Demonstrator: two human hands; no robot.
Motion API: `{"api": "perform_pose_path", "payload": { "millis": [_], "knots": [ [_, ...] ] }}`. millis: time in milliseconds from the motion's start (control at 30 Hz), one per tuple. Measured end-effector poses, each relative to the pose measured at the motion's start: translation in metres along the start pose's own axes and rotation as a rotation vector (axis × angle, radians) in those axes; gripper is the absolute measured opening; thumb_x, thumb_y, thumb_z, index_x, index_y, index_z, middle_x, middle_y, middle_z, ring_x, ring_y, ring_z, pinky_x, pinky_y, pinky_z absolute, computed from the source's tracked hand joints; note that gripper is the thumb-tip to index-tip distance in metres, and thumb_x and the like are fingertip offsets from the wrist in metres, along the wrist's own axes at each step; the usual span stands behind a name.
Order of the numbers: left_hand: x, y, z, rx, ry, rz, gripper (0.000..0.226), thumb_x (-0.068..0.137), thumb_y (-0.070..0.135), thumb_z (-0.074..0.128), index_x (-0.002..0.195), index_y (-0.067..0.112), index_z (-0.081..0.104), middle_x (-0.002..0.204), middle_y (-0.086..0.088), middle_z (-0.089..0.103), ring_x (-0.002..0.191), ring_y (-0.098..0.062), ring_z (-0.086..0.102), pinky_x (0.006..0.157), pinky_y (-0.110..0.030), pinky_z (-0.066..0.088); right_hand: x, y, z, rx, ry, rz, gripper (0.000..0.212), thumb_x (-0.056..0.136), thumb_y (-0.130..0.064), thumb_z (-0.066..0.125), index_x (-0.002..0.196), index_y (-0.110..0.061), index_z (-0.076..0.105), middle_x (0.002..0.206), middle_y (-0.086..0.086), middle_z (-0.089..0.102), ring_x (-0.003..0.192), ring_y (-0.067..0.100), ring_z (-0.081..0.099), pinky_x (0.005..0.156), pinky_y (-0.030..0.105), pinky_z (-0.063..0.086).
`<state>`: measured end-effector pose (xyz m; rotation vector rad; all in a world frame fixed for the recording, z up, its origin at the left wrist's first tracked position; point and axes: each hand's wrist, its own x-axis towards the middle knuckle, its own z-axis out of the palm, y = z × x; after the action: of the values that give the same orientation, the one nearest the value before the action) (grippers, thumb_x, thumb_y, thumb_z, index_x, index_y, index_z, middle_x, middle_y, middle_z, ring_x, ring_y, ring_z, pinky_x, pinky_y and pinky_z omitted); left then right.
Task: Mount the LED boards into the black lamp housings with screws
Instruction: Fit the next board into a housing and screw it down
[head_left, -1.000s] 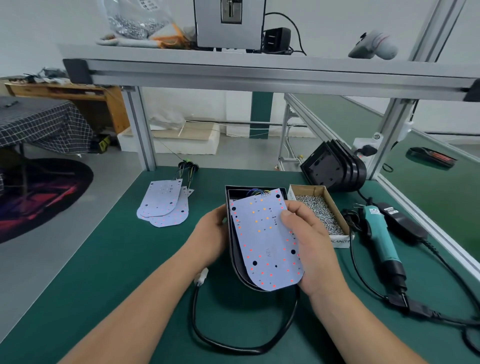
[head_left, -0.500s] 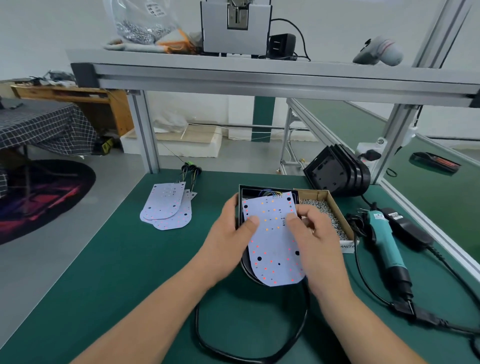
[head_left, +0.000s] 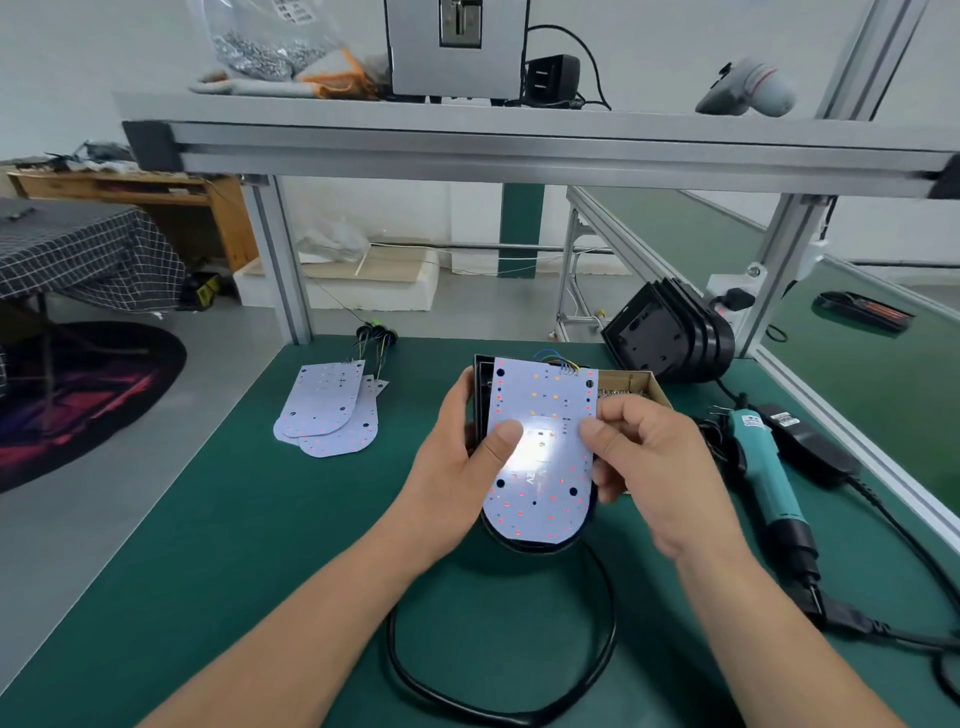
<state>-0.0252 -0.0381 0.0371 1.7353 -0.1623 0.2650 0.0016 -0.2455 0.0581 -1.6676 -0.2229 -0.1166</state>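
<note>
A white LED board (head_left: 540, 410) with red and orange dots lies on top of a black lamp housing (head_left: 480, 371) at the table's middle; coloured wires show at the board's far edge. My left hand (head_left: 460, 457) grips the housing's left side, thumb pressed on the board. My right hand (head_left: 649, 457) pinches the board's right edge with thumb on top. A black cable (head_left: 597, 670) loops from under the housing toward me.
Spare LED boards (head_left: 327, 415) lie to the left. A cardboard box of screws (head_left: 636, 387) sits behind my right hand, stacked black housings (head_left: 670, 332) beyond it. A teal electric screwdriver (head_left: 763, 467) with its cord lies at the right on the green table (head_left: 234, 519).
The board has been squared up over the housing. My left thumb now presses its middle, and my right hand has slid to the board's right edge.
</note>
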Motion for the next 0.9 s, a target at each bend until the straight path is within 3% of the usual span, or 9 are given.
{"api": "perform_pose_path", "payload": {
  "millis": [167, 267, 433, 567, 667, 733, 800, 833, 900],
  "knots": [
    [-0.004, 0.001, 0.003, 0.017, -0.001, 0.045, 0.071, 0.103, 0.034, 0.065, 0.164, 0.032, 0.028, 0.148, 0.025, 0.058, 0.138, -0.004, 0.055, 0.117, -0.044, 0.044, 0.001, -0.002, -0.005, -0.253, 0.002, -0.06, 0.012, 0.098, -0.01, 0.069, 0.089, -0.017, 0.072, 0.06, 0.003, 0.067, 0.049, 0.014, 0.056, 0.049, 0.026, 0.051],
    [-0.004, -0.001, 0.003, -0.002, -0.001, 0.044, 0.071, 0.103, 0.026, 0.065, 0.163, 0.029, 0.028, 0.146, 0.027, 0.058, 0.136, -0.005, 0.057, 0.115, -0.041, 0.047, -0.001, -0.002, -0.002, -0.307, 0.015, -0.082, 0.013, 0.097, -0.012, 0.07, 0.088, -0.021, 0.071, 0.064, 0.001, 0.069, 0.05, 0.014, 0.06, 0.048, 0.028, 0.053],
    [0.0, -0.004, 0.001, -0.078, 0.023, -0.001, 0.068, 0.097, 0.03, 0.067, 0.157, 0.032, 0.036, 0.14, 0.02, 0.066, 0.13, -0.008, 0.063, 0.109, -0.041, 0.051, -0.005, -0.001, 0.005, -0.26, 0.042, -0.066, 0.016, 0.097, -0.01, 0.071, 0.086, -0.022, 0.069, 0.068, -0.002, 0.07, 0.053, 0.013, 0.065, 0.047, 0.024, 0.054],
    [0.0, -0.003, 0.0, -0.127, 0.028, -0.021, 0.056, 0.099, 0.029, 0.065, 0.151, 0.026, 0.047, 0.135, 0.014, 0.07, 0.127, -0.011, 0.065, 0.103, -0.034, 0.053, -0.005, -0.003, 0.004, -0.211, 0.088, -0.075, 0.028, 0.089, -0.02, 0.083, 0.107, -0.032, 0.064, 0.087, -0.005, 0.067, 0.062, 0.015, 0.063, 0.049, 0.025, 0.052],
    [0.002, -0.001, -0.003, -0.226, 0.014, -0.069, 0.041, 0.107, 0.023, 0.062, 0.147, 0.027, 0.053, 0.135, 0.009, 0.071, 0.127, -0.016, 0.067, 0.103, -0.039, 0.054, -0.001, -0.002, 0.002, -0.002, 0.181, -0.084, 0.022, 0.091, -0.038, 0.074, 0.11, -0.03, 0.069, 0.101, 0.001, 0.07, 0.072, 0.013, 0.06, 0.062, 0.032, 0.053],
    [0.002, 0.002, -0.003, -0.317, -0.021, -0.137, 0.035, 0.11, 0.023, 0.057, 0.144, 0.031, 0.057, 0.135, 0.007, 0.072, 0.126, -0.02, 0.068, 0.103, -0.047, 0.056, 0.004, 0.0, 0.001, 0.073, 0.2, -0.081, 0.017, 0.104, -0.021, 0.059, 0.116, -0.024, 0.071, 0.111, 0.001, 0.075, 0.091, 0.013, 0.067, 0.083, 0.043, 0.057],
    [0.0, 0.005, -0.001, -0.409, -0.079, -0.201, 0.033, 0.108, 0.028, 0.058, 0.141, 0.031, 0.061, 0.136, 0.002, 0.072, 0.126, -0.026, 0.068, 0.103, -0.052, 0.058, 0.004, 0.001, 0.005, 0.093, 0.056, -0.088, 0.039, 0.103, 0.004, 0.051, 0.128, -0.019, 0.07, 0.125, 0.0, 0.075, 0.117, 0.014, 0.068, 0.106, 0.042, 0.054],
    [-0.002, 0.006, 0.001, -0.452, -0.108, -0.223, 0.033, 0.105, 0.031, 0.059, 0.138, 0.031, 0.063, 0.136, -0.001, 0.072, 0.126, -0.028, 0.069, 0.102, -0.053, 0.058, 0.002, 0.003, 0.007, 0.105, -0.066, -0.103, 0.047, 0.099, 0.009, 0.052, 0.129, -0.021, 0.07, 0.127, -0.003, 0.075, 0.121, 0.012, 0.068, 0.104, 0.036, 0.055],
    [-0.004, 0.007, 0.004, -0.514, -0.134, -0.25, 0.036, 0.101, 0.034, 0.061, 0.135, 0.026, 0.065, 0.136, -0.007, 0.072, 0.125, -0.035, 0.068, 0.103, -0.058, 0.056, -0.006, 0.004, 0.015, 0.03, -0.266, -0.086, 0.05, 0.09, 0.0, 0.06, 0.12, -0.037, 0.075, 0.12, -0.01, 0.078, 0.112, 0.003, 0.071, 0.087, 0.021, 0.057]
  ]
}}
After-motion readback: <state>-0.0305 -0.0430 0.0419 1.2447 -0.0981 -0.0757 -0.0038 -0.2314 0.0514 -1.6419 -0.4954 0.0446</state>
